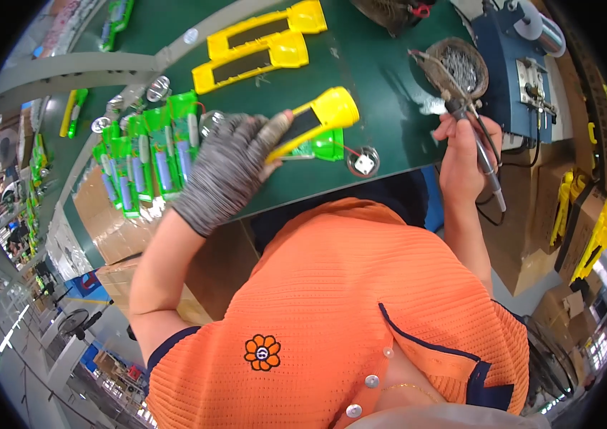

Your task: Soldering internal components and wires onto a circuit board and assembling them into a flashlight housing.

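Note:
My left hand [228, 168], in a grey knit glove, is closed on a yellow plastic housing [335, 109] with a dark panel, near the table's front edge. Partly under that housing lies a green housing [328, 145] with a circuit board. A red wire runs from it to a round reflector [363, 162] with a white square on it. In my bare right hand [463, 161] is a soldering iron [486, 161], gripped by its handle. Its upper end is beside a round bowl [481, 63] of metal shavings, at the right of the table.
Two yellow housings [253, 64] lie at the back of the green table [382, 79]. Several green housings with blue cells [162, 168] and silver reflectors crowd the left. A blue machine [511, 86] with a solder wire spool [530, 21] stands right, near cardboard boxes [521, 214].

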### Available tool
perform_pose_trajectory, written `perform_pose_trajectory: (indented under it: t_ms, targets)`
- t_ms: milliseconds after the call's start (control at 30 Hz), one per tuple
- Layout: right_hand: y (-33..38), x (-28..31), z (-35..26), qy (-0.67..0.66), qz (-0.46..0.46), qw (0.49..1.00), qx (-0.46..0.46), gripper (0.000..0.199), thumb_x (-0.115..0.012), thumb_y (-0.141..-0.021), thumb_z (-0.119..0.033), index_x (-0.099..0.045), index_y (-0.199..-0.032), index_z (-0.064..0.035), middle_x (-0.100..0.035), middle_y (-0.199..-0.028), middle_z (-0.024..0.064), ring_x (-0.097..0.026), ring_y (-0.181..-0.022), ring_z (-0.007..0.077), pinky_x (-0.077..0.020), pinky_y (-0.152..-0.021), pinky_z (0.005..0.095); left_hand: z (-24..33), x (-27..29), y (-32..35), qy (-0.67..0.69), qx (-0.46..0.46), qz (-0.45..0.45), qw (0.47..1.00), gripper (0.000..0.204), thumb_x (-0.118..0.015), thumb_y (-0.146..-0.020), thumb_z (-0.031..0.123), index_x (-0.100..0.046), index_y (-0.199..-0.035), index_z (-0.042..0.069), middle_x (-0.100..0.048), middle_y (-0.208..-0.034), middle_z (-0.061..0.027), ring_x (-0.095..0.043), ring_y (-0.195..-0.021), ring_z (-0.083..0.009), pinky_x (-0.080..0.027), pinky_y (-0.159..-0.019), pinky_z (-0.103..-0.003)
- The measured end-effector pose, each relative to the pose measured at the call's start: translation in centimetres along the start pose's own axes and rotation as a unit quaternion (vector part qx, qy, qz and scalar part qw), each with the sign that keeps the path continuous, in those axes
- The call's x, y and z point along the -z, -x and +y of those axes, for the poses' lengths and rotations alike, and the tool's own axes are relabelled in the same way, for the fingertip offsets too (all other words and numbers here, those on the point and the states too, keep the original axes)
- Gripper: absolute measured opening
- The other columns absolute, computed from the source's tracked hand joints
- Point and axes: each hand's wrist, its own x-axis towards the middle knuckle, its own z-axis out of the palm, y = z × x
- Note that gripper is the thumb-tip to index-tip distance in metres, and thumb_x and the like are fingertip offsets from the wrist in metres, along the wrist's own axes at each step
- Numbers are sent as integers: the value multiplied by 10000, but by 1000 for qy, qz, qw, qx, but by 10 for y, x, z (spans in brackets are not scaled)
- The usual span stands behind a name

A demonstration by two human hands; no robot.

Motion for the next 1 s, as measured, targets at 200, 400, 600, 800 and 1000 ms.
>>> perform_pose_trajectory:
  t_ms: [200,400,600,800,1000]
  targets:
    - [1,4,-1,51,32,998,-21,176,-605,-951,-78,-474,-1043,-7,-636,-767,98,-642,-712,179,-540,-878,411,-34,45,-7,87,60,146,984,743,-753,-807,148,-409,-1459,50,-614,-1144,-188,-579,-1047,-383,-468,-936,-463]
    - [9,10,-6,11,43,998,-43,135,-576,-945,-24,-479,-1038,-5,-604,-821,117,-611,-696,182,-516,-896,419,-137,70,-130,10,105,303,947,629,-696,-877,233,-427,-1423,78,-621,-1097,-208,-608,-1014,-395,-488,-873,-473]
    - [7,9,-4,8,46,997,-54,137,-581,-951,-31,-482,-1043,-8,-607,-836,124,-605,-695,177,-517,-870,402,-172,42,-206,-57,279,100,953,788,-669,-896,417,-307,-1517,92,-588,-1246,-213,-580,-1155,-378,-458,-995,-482]
    - [-1,1,-10,-15,49,995,-89,145,-589,-969,-77,-487,-1053,-17,-601,-844,123,-585,-714,179,-511,-818,370,-115,91,-106,1,67,377,924,600,-739,-859,210,-492,-1386,66,-585,-1206,-158,-578,-1116,-284,-475,-975,-398]
    - [0,12,-6,-15,41,997,-62,130,-541,-979,-78,-474,-1080,-31,-555,-803,85,-556,-720,174,-475,-892,393,-180,130,26,134,253,705,648,177,-541,-925,26,-585,-1097,23,-587,-972,-60,-558,-854,-139,-480,-804,-287]
